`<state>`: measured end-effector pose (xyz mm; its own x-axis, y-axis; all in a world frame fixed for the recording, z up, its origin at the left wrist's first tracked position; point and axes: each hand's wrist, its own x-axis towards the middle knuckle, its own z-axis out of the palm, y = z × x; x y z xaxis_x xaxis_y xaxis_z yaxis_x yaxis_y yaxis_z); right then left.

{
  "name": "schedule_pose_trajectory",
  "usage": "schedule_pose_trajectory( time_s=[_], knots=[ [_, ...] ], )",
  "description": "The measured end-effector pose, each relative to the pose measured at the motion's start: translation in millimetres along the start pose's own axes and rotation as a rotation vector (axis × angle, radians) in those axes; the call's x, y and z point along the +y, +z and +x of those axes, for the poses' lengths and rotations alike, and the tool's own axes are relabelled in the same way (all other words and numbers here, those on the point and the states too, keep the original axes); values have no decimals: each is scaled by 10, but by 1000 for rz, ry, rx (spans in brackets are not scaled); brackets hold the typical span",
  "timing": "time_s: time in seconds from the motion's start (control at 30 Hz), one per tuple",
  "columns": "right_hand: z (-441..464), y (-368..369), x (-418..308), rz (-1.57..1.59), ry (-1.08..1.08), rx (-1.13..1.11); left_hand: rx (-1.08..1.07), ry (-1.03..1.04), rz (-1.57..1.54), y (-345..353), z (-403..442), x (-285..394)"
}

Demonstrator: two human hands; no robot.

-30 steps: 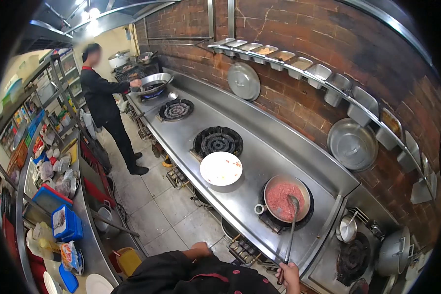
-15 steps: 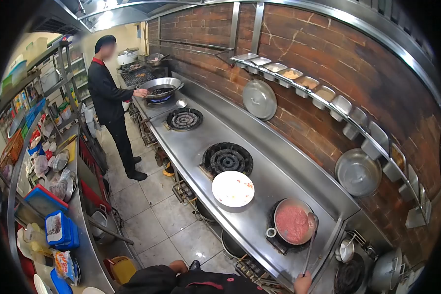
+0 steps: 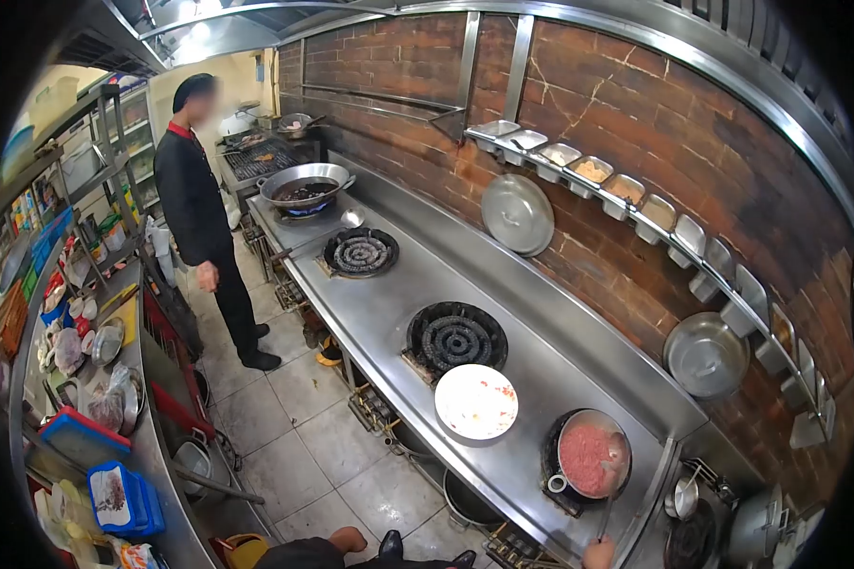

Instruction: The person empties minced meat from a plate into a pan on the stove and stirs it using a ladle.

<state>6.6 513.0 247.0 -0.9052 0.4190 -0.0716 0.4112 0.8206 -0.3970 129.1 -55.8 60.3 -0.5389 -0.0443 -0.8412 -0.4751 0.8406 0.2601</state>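
My right hand [image 3: 598,553], at the bottom edge of the head view, is closed around the long handle of a ladle [image 3: 608,512]. The ladle's head reaches into the right side of a pot [image 3: 595,412] on a burner, among pink, mushy ground meat [image 3: 590,457]. My left hand [image 3: 349,539] hangs low over the floor, away from the counter; its fingers are hard to make out. Left of the pot stands a white bowl [image 3: 460,384] with red bits stuck to its inside.
Bare burners [image 3: 457,343] sit along the steel counter [image 3: 541,360]. At its far end a wok [image 3: 304,172] holds dark liquid over a blue flame. A co-worker [image 3: 194,190] stands there. Seasoning trays [image 3: 593,173] line the brick wall; a cluttered shelf [image 3: 123,332] runs along the left.
The co-worker's hand has left the wok and hangs at their side. My view has shifted, so the pot and bowl appear further right. My right hand still grips the ladle.
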Motion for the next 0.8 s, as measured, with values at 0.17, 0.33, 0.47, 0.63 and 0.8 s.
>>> schedule_pose_trajectory(
  time_s=[0.17,0.33,0.47,0.63,0.8],
  knots=[
    [-288,-637,-105,-76,-38,-325,4,-126,-95,-84,-5,-69],
    [441,187,632,-129,-96,1,-8,-80,1,-45,-18,114],
    [517,279,370,-102,-47,-41,42,175,208,203,441,165],
    [-239,-1533,-511,-411,-10,-128,85,22,23,-61,215,620],
    [-538,-2519,-879,-486,-79,-242,98,13,66,87,388,527]
  ],
)
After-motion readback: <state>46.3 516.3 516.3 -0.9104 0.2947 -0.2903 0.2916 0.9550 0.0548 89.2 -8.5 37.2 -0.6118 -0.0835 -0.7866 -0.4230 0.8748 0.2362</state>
